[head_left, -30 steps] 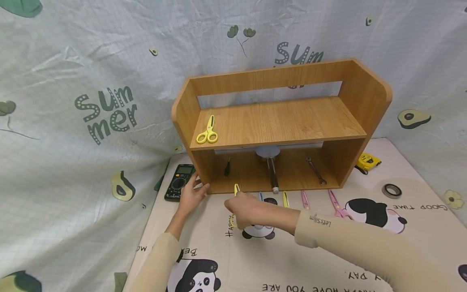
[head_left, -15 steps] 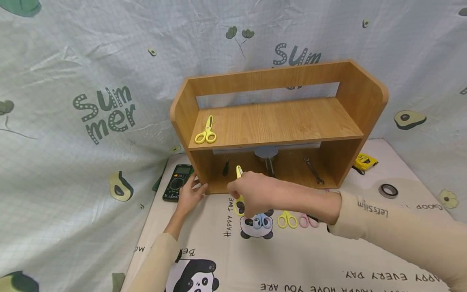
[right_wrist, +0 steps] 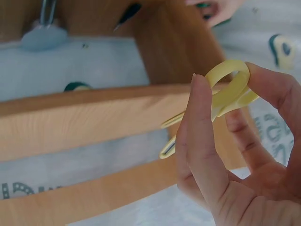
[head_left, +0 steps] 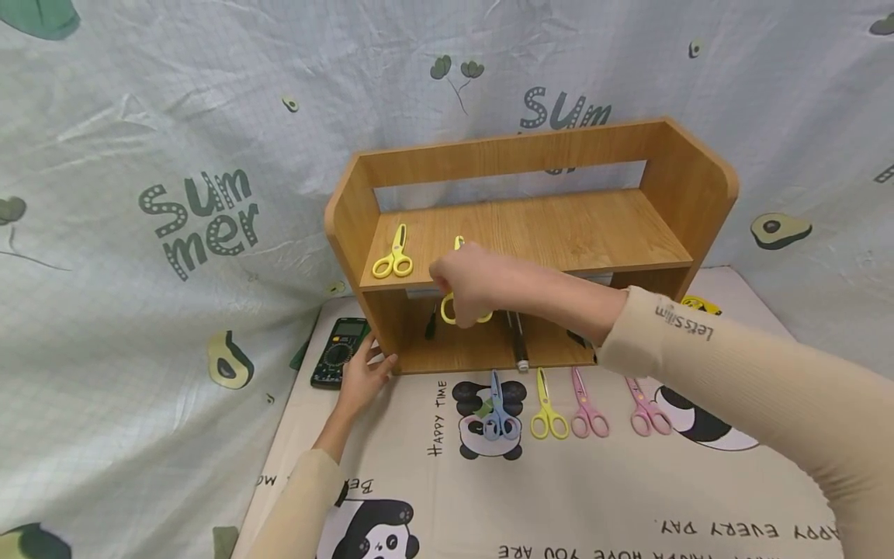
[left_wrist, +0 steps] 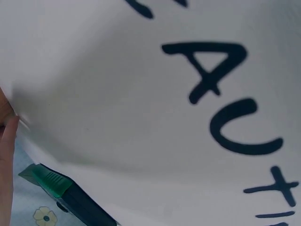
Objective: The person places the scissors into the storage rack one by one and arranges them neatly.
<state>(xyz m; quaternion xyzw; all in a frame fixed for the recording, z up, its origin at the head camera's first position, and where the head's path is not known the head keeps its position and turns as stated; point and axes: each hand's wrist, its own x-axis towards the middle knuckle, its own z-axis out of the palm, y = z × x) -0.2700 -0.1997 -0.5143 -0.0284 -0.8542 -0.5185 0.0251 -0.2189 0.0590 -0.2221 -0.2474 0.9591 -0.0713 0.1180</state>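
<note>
In the head view, my right hand is raised before the front edge of the wooden shelf's upper board. It pinches yellow scissors by the handle loops between thumb and fingertips; the blades point toward the shelf and stand slightly apart. Another pair of yellow scissors lies at the left of the upper board. Down at the shelf's lower left corner, my left hand touches the side panel with fingers extended. Beside it lies a black multimeter, partly behind the fingers.
Blue scissors, yellow scissors and two pink pairs, one nearer and one farther right, lie before the shelf. The lower compartment holds a screwdriver and a dark-handled tool. A tape measure sits right.
My right hand has lifted the yellow scissors from the table in front of the shelf up to the upper board's height. The left hand has stayed at the side panel.
</note>
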